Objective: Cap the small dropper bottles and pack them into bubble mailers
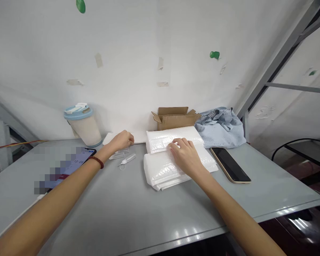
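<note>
White padded bubble mailers [162,169] lie in overlapping piles at the middle of the table. My right hand [185,154] rests on them, its fingers bent and thumb and fingertips closed at an upper mailer's edge. Further left, my left hand [122,140] has curled fingers over a flat white sheet or packet [140,137] by the wall; anything inside its grasp is hidden. Small clear plastic cases [118,155] sit just under that hand. In front of them lies a small white stick-like item with a thin loop [128,160].
A tumbler with a blue lid [86,124] stands at the back left, near a lit phone [77,161] with a cable. Behind the mailers is an open cardboard box [176,121], beside a light blue cloth bag [221,129]. A dark-screened phone [230,165] lies at right.
</note>
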Demonstrator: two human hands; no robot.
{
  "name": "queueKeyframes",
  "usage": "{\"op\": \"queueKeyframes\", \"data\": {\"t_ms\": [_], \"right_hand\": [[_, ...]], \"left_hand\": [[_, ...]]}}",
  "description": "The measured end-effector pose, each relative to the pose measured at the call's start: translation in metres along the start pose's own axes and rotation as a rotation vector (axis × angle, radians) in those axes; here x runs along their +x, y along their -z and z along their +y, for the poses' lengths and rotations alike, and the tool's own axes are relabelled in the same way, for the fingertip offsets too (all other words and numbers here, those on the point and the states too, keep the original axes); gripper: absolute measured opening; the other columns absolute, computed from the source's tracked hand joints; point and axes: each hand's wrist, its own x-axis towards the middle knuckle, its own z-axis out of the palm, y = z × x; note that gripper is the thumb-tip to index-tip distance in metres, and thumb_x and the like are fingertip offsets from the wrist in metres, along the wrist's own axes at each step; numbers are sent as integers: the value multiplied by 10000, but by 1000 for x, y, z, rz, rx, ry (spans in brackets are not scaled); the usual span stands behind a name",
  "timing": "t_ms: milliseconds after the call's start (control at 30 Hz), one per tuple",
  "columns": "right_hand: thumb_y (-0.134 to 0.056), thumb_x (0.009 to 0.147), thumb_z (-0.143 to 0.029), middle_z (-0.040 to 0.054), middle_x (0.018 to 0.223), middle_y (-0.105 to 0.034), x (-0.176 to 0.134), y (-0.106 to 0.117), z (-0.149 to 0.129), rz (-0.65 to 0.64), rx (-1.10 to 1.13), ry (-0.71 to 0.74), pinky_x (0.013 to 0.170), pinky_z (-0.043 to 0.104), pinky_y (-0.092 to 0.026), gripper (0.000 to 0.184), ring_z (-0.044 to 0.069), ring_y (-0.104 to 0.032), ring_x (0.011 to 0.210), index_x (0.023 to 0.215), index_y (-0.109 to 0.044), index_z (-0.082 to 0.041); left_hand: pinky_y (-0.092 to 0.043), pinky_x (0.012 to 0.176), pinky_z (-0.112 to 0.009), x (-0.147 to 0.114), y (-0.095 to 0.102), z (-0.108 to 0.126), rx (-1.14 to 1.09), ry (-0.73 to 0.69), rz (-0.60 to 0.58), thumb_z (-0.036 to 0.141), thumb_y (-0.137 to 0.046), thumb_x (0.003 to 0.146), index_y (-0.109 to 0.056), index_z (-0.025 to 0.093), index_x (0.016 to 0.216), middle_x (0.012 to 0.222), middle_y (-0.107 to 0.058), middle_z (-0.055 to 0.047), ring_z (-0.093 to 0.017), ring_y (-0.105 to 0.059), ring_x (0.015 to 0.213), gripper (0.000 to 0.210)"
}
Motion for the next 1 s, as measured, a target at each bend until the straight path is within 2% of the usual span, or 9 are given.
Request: {"op": "queueKeyframes", "data": {"t_ms": [133,333,400,467,567,700,800,900,1000], "right_hand": [[-507,852,-65,98,1045,-633,1,1,-1,-31,2,-26,724,319,-332,181,214,-512,892,923,-646,-155],[-495,855,-64,105,1045,-636,1,1,-1,-35,7,-29,725,322,-339,188,222,-521,908,943,-635,-153],[-494,857,-72,109,1036,-638,1,0,0,-21,8,-30,723,329,-349,182,227,-527,908,942,-632,-155],[-496,862,-91,111,1020,-640,1,-1,0,9,21,-21,723,337,-366,172,232,-535,898,951,-627,-159],[-489,871,-109,129,1041,-635,0,0,-4,113,70,12,725,350,-406,215,243,-549,901,1060,-586,-145],[-470,876,-91,162,1158,-591,-3,8,-20,327,209,129,804,362,-452,350,240,-552,1049,1223,-461,-142],[-533,844,-72,162,1219,-569,-7,17,-36,489,216,240,881,377,-439,405,244,-520,1167,1231,-458,-167],[-565,827,-51,95,1121,-650,-10,23,-45,565,152,307,984,427,-352,299,211,-571,1121,1097,-547,-179],[-508,829,-8,36,937,-699,-9,25,-43,533,166,309,962,384,-361,179,137,-645,898,872,-554,-176]], "left_hand": [[-451,626,-263,-1,7,1,15,15,23,227,-498,701,-695,192,677,746,-714,-40,-194,-626,686,202],[-426,769,-384,-15,34,10,154,34,262,216,-415,824,-624,165,779,885,-657,-131,-300,-560,950,220],[-414,785,-407,-25,43,13,208,41,395,205,-397,850,-596,168,806,879,-633,-134,-310,-534,963,207],[-417,758,-396,-39,47,18,257,36,604,203,-410,866,-571,179,814,844,-614,-114,-293,-533,908,171],[-421,714,-363,-62,43,31,303,-58,847,192,-432,887,-543,196,823,800,-589,-77,-257,-527,825,128],[-426,680,-337,-93,21,59,407,-306,920,107,-474,871,-537,174,834,791,-605,-77,-221,-515,751,98],[-427,663,-318,-111,3,84,466,-491,877,30,-481,843,-561,147,886,812,-621,-84,-204,-521,748,148],[-429,659,-323,-122,-8,107,456,-660,859,13,-506,826,-575,107,917,827,-638,-104,-210,-538,774,149],[-426,675,-324,-127,-9,121,330,-656,837,53,-574,811,-579,126,872,812,-648,-79,-210,-547,798,96]]}}
